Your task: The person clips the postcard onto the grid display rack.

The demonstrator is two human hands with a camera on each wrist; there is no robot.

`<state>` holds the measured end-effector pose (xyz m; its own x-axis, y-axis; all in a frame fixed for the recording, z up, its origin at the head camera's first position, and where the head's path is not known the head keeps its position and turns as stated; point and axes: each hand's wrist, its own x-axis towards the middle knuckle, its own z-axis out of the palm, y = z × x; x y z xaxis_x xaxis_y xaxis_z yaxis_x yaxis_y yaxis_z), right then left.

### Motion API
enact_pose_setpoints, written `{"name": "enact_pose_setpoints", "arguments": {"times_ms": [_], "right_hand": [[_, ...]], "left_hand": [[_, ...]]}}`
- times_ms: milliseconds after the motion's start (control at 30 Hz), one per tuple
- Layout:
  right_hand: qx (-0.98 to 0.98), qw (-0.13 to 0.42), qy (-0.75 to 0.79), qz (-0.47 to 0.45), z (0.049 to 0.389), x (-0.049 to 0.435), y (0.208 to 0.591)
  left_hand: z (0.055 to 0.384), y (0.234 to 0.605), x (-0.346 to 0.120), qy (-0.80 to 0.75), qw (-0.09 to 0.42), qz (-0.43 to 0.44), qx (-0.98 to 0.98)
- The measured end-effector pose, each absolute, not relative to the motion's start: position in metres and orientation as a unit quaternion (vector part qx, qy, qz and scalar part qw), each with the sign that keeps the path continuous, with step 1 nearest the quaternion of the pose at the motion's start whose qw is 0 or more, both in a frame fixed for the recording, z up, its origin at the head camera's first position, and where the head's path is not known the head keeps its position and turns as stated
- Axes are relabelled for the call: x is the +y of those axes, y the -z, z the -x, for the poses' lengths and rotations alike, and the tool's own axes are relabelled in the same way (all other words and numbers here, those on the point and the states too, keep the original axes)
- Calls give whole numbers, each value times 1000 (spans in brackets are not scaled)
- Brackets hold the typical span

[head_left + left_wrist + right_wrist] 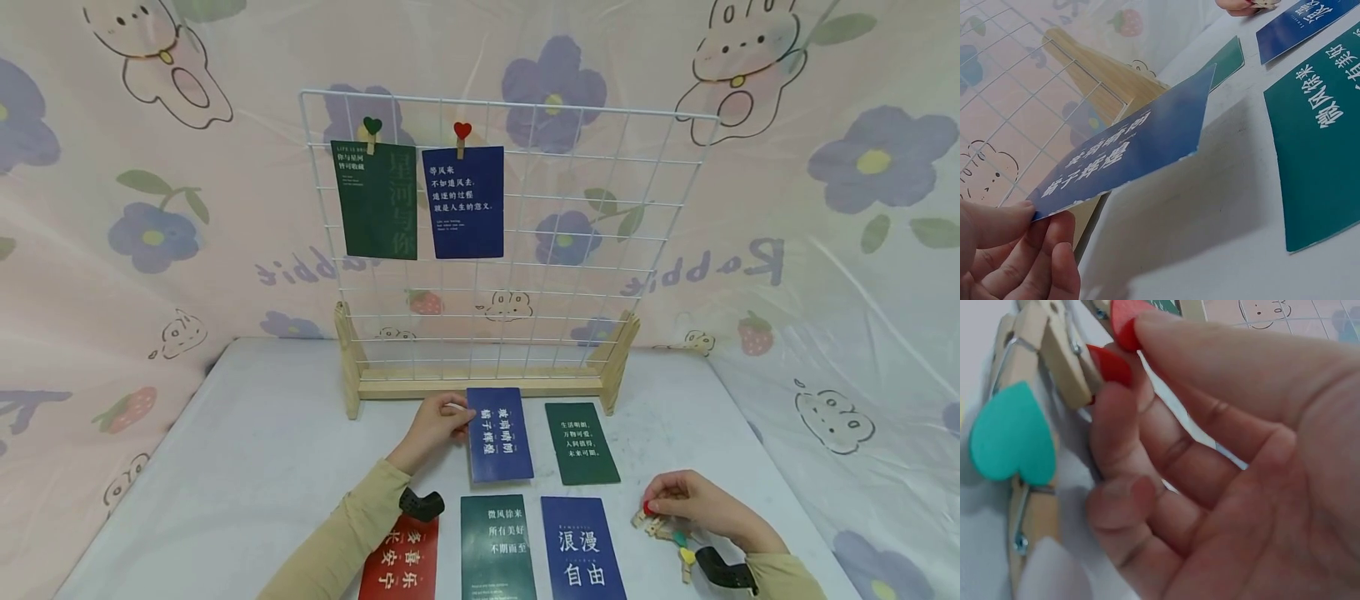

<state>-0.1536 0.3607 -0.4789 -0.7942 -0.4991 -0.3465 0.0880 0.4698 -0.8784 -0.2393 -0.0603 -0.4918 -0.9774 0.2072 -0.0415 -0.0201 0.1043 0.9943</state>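
Observation:
My left hand (431,429) pinches a blue card with white writing (504,465) by its left edge, between thumb and fingers. In the left wrist view the card is tilted and raised off the white table, with its shadow below. At the right, my right hand (705,506) pinches a small wooden clothespin with a red heart (1124,324) between thumb and forefinger. Beside its fingers lie several more heart clothespins, one with a green heart (1015,439) and one with a yellow heart (687,557). Another red heart shows just below the pinched one in the right wrist view.
A white wire grid (570,275) on a wooden stand (480,387) is at the back. Clothespins hold a green card (378,208) and a blue card (465,212) on it. Red (408,567), green (497,546), blue (583,558) and dark green (582,446) cards lie on the table.

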Motion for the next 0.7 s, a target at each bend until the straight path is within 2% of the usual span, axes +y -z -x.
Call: {"name": "enact_pose_setpoints", "arguments": {"times_ms": [700], "right_hand": [[832, 253, 488, 78, 162, 359, 475]], "left_hand": [[233, 481, -66, -688, 88, -52, 718]]}}
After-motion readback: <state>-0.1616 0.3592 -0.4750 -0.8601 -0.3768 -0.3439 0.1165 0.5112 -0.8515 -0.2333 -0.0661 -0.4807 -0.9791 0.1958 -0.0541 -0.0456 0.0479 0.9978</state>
